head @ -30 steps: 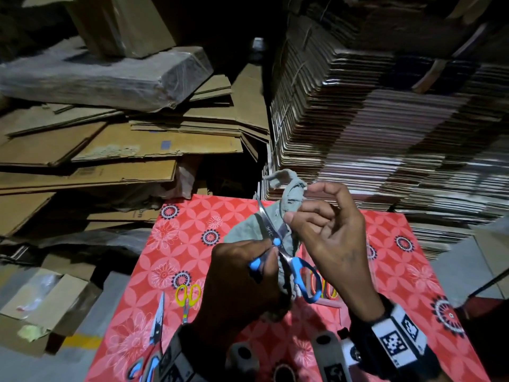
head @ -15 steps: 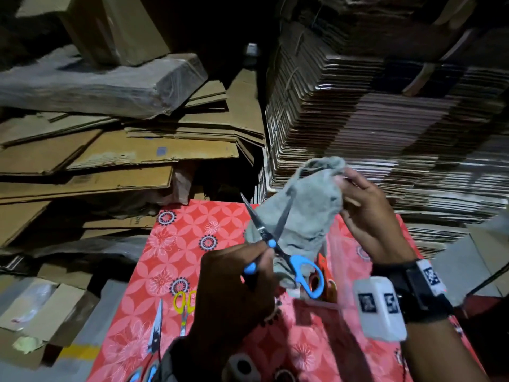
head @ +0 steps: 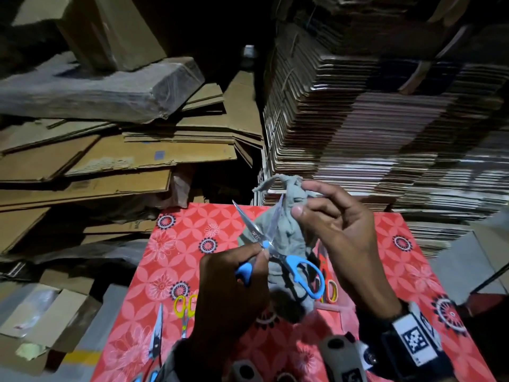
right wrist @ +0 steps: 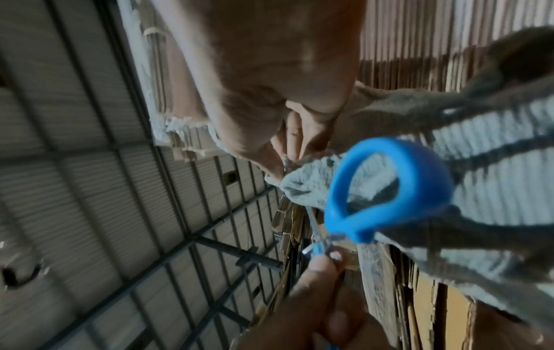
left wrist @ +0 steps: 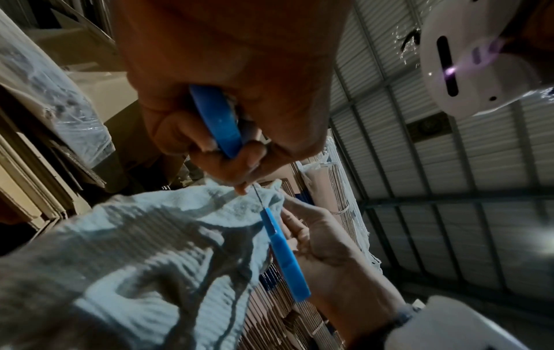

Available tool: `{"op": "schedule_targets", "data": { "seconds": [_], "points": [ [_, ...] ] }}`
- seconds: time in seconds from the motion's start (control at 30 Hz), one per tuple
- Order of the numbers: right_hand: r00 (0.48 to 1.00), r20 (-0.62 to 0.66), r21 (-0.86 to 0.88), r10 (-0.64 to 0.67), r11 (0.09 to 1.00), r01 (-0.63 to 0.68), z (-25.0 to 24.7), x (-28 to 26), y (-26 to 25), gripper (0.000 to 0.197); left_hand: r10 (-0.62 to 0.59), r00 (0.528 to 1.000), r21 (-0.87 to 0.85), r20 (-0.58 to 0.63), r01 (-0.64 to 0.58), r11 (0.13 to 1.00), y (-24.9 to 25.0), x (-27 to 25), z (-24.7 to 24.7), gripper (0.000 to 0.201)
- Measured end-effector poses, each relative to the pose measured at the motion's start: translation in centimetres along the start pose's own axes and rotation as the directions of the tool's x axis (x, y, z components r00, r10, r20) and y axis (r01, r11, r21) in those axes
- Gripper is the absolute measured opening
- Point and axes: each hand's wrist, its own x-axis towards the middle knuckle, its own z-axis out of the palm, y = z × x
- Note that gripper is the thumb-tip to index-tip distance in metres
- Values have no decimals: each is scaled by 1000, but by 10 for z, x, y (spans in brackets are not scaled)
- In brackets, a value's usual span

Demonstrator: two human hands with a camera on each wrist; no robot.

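1. The left hand (head: 234, 288) is gripping the blue-handled scissors (head: 265, 245) by one handle loop, its fingers curling tightly round it just below the pivot. The left wrist view is showing the same closed hold on the blue handle.
2. The scissors are being held in the air above the red patterned table (head: 170, 238). Their blades are standing open in a V, one tip pointing to 11 o'clock and the other to 1 o'clock. The free loop is hanging at 4 o'clock from the pivot with no finger in it.
3. The right hand (head: 338, 232) is pinching the grey cloth (head: 289, 235) near its bunched top between thumb and fingers. The rest of the cloth is draping down behind the blades, and the 1 o'clock blade is lying across it.
4. Judging from this, the person is wiping the blades clean, and the stroke on the right blade is only starting.
5. The next move is calling for folding the cloth round that blade and drawing it from pivot to tip, with the fingers staying behind the fabric and off the edge while the left hand is holding the blades steady.
6. At 8 o'clock from the left hand, yellow-handled scissors (head: 185, 307) are lying on the table.
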Motion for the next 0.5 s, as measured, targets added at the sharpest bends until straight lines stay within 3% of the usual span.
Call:
{"op": "schedule_targets", "data": {
  "seconds": [0.27, 0.5],
  "points": [
    [993, 2, 57, 120, 991, -120, 8, -1, 11, 32, 17, 1000, 45, 4, -17, 999, 1, 0, -2, 46],
    [972, 54, 96, 227, 968, -231, 13, 1, 17, 41, 39, 999, 71, 33, -41, 997, -1, 0, 0, 44]
  ]
}}
